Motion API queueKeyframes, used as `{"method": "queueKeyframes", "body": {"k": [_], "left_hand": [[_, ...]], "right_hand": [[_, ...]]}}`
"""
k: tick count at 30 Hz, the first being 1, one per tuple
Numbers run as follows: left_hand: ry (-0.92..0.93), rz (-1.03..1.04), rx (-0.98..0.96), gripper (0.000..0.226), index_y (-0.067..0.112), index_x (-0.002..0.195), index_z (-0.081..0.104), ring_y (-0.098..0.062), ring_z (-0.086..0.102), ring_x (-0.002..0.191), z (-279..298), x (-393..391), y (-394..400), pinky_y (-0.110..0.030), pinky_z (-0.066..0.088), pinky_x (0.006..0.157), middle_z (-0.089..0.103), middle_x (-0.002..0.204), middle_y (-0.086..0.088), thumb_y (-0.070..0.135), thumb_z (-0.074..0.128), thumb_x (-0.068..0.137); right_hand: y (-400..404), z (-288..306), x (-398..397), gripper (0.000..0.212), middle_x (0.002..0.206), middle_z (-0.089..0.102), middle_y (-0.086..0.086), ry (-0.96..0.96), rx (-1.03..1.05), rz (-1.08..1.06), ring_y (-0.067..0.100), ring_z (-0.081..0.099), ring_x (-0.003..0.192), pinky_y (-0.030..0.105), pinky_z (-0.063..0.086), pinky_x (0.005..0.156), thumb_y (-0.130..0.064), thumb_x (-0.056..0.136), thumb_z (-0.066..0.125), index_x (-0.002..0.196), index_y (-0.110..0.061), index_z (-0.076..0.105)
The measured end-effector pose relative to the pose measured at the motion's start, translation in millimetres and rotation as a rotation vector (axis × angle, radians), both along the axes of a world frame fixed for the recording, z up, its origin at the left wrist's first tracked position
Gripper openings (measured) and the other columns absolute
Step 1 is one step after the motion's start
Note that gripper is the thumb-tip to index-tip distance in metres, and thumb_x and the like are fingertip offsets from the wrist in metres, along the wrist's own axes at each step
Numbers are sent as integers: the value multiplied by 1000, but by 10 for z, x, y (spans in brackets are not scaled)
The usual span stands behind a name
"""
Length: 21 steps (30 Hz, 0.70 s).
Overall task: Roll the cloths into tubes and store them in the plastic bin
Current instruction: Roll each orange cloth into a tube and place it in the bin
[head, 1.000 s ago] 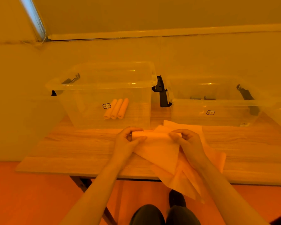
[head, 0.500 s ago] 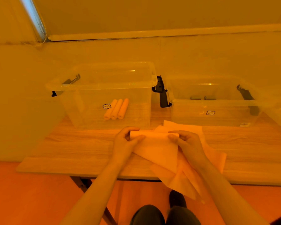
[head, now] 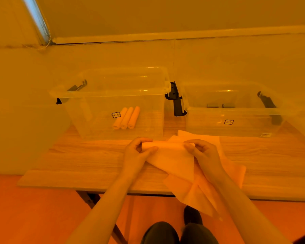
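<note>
An orange cloth (head: 173, 161) lies on the wooden table (head: 88, 159), its far edge curled into the start of a roll. My left hand (head: 136, 152) pinches the roll's left end and my right hand (head: 202, 152) pinches its right end. Under it lies a pile of more orange cloths (head: 201, 194) that hangs over the table's front edge. A clear plastic bin (head: 113, 92) stands behind my left hand. Three rolled orange cloths (head: 126, 118) lie side by side on its floor.
A second clear plastic bin (head: 236, 113) stands at the right, with black latch handles (head: 176, 101) between the two bins. A wall rises right behind both bins. Below the table's front edge I see my knees and an orange floor.
The rolled far edge has drawn slightly toward me as both hands turn it; the hands stay at the cloth's two ends.
</note>
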State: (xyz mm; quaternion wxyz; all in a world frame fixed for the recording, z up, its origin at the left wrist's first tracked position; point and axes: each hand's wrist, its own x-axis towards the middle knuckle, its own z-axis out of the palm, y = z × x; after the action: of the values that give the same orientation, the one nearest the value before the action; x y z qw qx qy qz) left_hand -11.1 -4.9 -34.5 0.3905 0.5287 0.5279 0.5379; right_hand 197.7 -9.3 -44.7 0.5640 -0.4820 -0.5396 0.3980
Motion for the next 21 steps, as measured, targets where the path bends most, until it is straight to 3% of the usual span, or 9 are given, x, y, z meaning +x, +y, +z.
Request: {"method": "queueKeyframes", "body": {"k": [4, 8, 13, 17, 21], "left_hand": [[41, 43, 22, 19, 20, 94, 67, -13, 59, 95, -25, -5, 20, -23, 47, 73, 65, 100, 3, 18, 75, 77], [3, 9, -7, 23, 23, 96, 67, -13, 60, 99, -16, -15, 10, -30, 53, 79, 65, 106, 4, 15, 75, 76], [-58, -41, -5, 27, 17, 100, 66, -14, 63, 99, 2, -6, -14, -26, 56, 74, 66, 108, 1, 8, 74, 76], [-53, -23, -2, 25, 18, 98, 66, -12, 63, 96, 4, -4, -15, -25, 55, 74, 66, 107, 1, 8, 74, 76], [-38, -32, -1, 24, 17, 96, 66, -14, 63, 96, -1, 3, -9, -26, 55, 74, 66, 105, 0, 9, 74, 75]], "right_hand": [[-5, -10, 10, 30, 108, 67, -5, 77, -48, 73, 1, 65, 94, 15, 53, 70, -3, 79, 70, 108, -11, 67], [-11, -4, 10, 16, 102, 68, -3, 5, 1, 30, -1, 64, 89, 12, 51, 71, -11, 84, 68, 100, -14, 69], [12, -7, 8, 8, 97, 69, -2, -19, 34, -16, 1, 62, 87, 10, 47, 71, -20, 89, 62, 92, -18, 69], [9, -18, 12, 27, 105, 67, -5, -17, -5, 38, -1, 63, 92, 14, 52, 72, -4, 79, 72, 102, -17, 67], [2, 7, 5, 32, 106, 63, -10, 3, 17, 12, -9, 61, 90, 11, 51, 72, 1, 79, 70, 101, -21, 65]]}}
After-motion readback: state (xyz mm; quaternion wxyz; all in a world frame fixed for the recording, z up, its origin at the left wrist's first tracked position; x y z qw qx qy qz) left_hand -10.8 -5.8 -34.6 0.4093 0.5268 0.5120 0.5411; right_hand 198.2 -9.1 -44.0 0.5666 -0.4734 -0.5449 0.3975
